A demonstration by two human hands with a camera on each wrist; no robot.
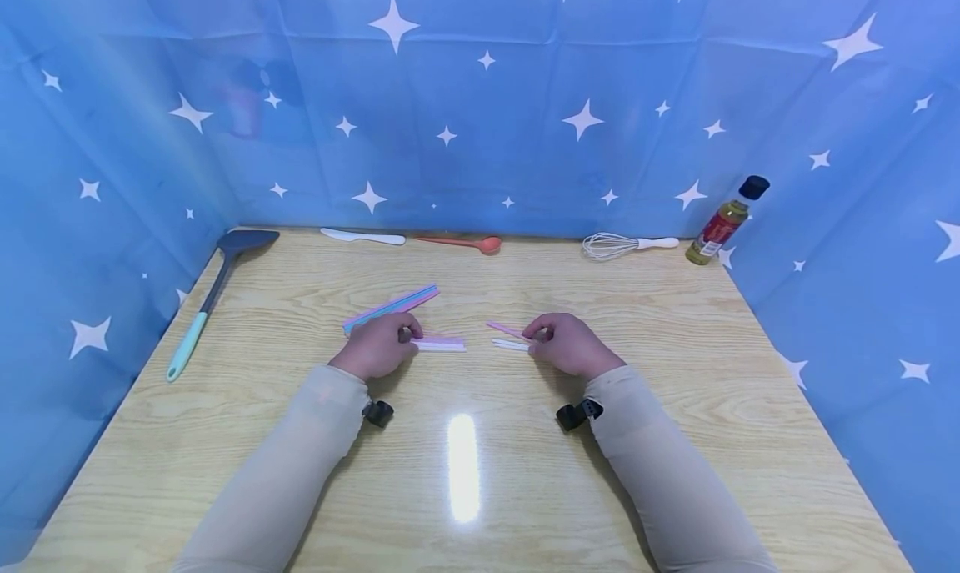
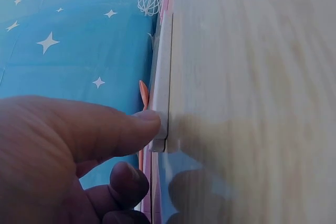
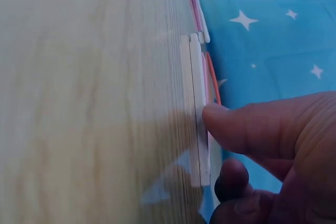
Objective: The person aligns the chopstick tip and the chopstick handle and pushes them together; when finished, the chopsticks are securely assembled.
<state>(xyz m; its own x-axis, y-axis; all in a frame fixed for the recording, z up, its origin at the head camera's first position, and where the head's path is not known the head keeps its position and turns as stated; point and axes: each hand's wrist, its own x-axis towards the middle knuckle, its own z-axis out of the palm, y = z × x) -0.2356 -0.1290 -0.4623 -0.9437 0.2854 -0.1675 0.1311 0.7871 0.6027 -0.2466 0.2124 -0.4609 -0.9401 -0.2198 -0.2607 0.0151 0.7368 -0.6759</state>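
Observation:
My left hand (image 1: 377, 346) holds the left ends of a short row of pink (image 1: 448, 339) and white sticks (image 1: 442, 348) lying flat on the table. In the left wrist view its thumb presses the end of a white stick (image 2: 164, 72), and its other fingers curl behind. Facing it, my right hand (image 1: 572, 345) has curled fingers and thumb about a slanted pink stick (image 1: 504, 329) and a pair of white sticks (image 1: 510, 344). The right thumb touches the white sticks (image 3: 195, 87) in the right wrist view. Behind the left hand lie pink and blue sticks (image 1: 397, 304), placed diagonally.
Along the table's back edge lie a white knife (image 1: 363, 237), a red spoon (image 1: 487, 245) and a whisk (image 1: 611, 246). A bottle (image 1: 718, 231) stands at the back right. At the left edge rests a spatula (image 1: 217, 281). Blue star-patterned cloth (image 1: 480, 98) surrounds the table (image 1: 525, 473).

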